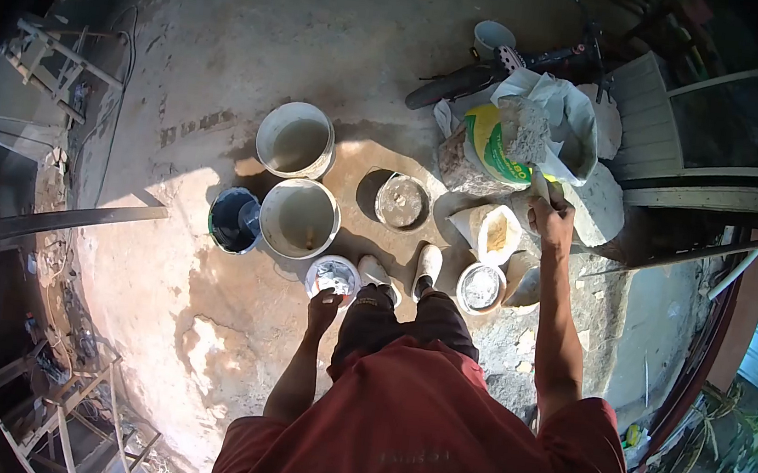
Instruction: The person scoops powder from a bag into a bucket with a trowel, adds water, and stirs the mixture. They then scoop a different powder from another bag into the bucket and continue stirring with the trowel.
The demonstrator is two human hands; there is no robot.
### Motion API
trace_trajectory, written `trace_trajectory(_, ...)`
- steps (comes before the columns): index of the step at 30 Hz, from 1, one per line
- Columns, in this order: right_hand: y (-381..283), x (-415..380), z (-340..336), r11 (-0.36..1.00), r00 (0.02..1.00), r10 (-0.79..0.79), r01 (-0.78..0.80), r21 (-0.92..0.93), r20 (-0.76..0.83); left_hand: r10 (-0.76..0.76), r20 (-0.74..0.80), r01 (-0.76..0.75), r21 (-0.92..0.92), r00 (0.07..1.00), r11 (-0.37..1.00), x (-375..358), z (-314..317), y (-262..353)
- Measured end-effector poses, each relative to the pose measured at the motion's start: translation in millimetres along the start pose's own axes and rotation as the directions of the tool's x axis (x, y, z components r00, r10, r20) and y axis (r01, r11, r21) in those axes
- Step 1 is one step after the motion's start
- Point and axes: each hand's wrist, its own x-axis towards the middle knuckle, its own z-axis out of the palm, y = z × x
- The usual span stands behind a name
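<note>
My right hand [551, 219] is closed around the handle of a trowel-like scoop [540, 185], reaching over an open white, green and yellow sack [496, 147]. Grey powder [524, 130] is heaped on the far end of the scoop, above the sack's mouth. My left hand [323, 308] is closed at the near rim of a small white bucket [311, 283], close to my left foot. Pale, lumpy material [335, 274] is inside this bucket. The fingers there are partly in shadow.
Two large pale buckets [265, 137] [265, 234] and a dark bucket [219, 220] stand left. A round, crusted container [401, 202] is ahead. A small tub [481, 289] and an open bag [508, 236] stand right. A bicycle [455, 87] lies behind the sack.
</note>
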Motion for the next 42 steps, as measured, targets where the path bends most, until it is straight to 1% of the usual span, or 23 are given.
trace_trajectory(1,14,0,6,0.999,0.999,0.030,-0.030,-0.042,0.014,0.009,0.043,-0.008,-0.024,0.999,1.000,-4,11,6)
trace_trajectory(2,28,-2,16,0.999,0.998,0.047,-0.047,0.007,0.043,0.092,0.077,-0.099,0.099,0.993,0.990,-3,27,-6)
trace_trajectory(3,40,-6,24,0.997,0.996,0.059,-0.063,0.054,0.068,0.154,0.021,-0.155,0.064,0.988,0.986,-10,44,-6)
trace_trajectory(4,37,-18,42,0.990,0.998,0.032,-0.038,0.135,0.045,0.068,0.096,-0.070,0.024,0.993,0.997,-15,56,-13)
trace_trajectory(5,55,-19,49,0.993,0.996,0.037,-0.046,0.112,0.084,0.051,0.089,-0.053,0.019,0.995,0.998,-24,67,-18)
trace_trajectory(7,93,-23,66,0.976,0.991,0.070,-0.091,0.200,0.113,-0.010,0.199,-0.045,0.272,0.980,0.961,-37,90,-24)
trace_trajectory(9,136,-25,77,0.975,0.977,0.092,-0.128,0.182,0.193,-0.241,0.272,0.152,0.311,0.932,0.938,-53,91,11)
trace_trajectory(11,181,-29,91,0.968,0.968,0.163,-0.194,0.157,0.190,-0.264,0.291,0.160,0.338,0.920,0.928,-59,109,3)
trace_trajectory(13,233,-30,102,0.970,0.968,0.182,-0.206,0.131,0.174,-0.405,0.336,0.197,0.511,0.850,0.837,-64,118,15)
trace_trajectory(15,285,-31,113,0.961,0.960,0.200,-0.231,0.149,0.196,-0.417,0.330,0.214,0.506,0.847,0.835,-66,140,-1)
trace_trajectory(16,315,-29,118,0.975,0.973,0.156,-0.180,0.130,0.170,-0.414,0.329,0.213,0.503,0.849,0.838,-65,150,-9)
trace_trajectory(19,353,-29,140,0.977,0.967,0.210,-0.211,-0.011,0.146,-0.385,0.267,0.213,0.503,0.884,0.838,-69,176,-13)
trace_trajectory(21,398,-24,150,0.978,0.964,0.209,-0.210,-0.010,0.162,-0.403,0.245,0.224,0.535,0.882,0.815,-76,186,-10)
trace_trajectory(23,443,-16,162,0.978,0.963,0.205,-0.207,-0.002,0.175,-0.373,0.229,0.196,0.552,0.899,0.811,-82,193,-16)
trace_trajectory(24,463,-13,168,0.974,0.959,0.228,-0.226,-0.032,0.170,-0.314,0.198,0.165,0.538,0.928,0.827,-87,195,-21)
trace_trajectory(25,474,-11,174,0.967,0.953,0.253,-0.246,-0.062,0.165,-0.322,0.196,0.170,0.545,0.926,0.821,-93,198,-27)
trace_trajectory(27,492,-7,188,0.956,0.947,0.292,-0.294,-0.008,0.133,-0.228,0.146,0.118,0.534,0.963,0.837,-99,204,-37)
trace_trajectory(29,509,-7,194,0.922,0.934,0.321,-0.346,0.174,0.156,-0.241,0.136,0.130,0.546,0.961,0.827,-104,208,-35)
trace_trajectory(33,532,-3,204,0.957,0.958,0.281,-0.284,0.053,0.053,-0.276,0.135,0.150,0.581,0.952,0.800,-108,213,-33)
trace_trajectory(34,526,-3,205,0.943,0.945,0.321,-0.326,0.072,0.067,-0.273,0.134,0.151,0.571,0.953,0.807,-108,214,-34)
trace_trajectory(38,532,0,205,0.942,0.945,0.306,-0.318,0.110,0.116,-0.251,0.115,0.145,0.562,0.961,0.814,-109,217,-37)
trace_trajectory(41,542,4,208,0.947,0.950,0.304,-0.309,0.083,0.067,-0.267,0.118,0.156,0.567,0.957,0.809,-107,217,-36)
trace_trajectory(42,546,5,209,0.960,0.959,0.281,-0.281,-0.004,0.034,-0.262,0.117,0.152,0.567,0.958,0.809,-106,216,-37)
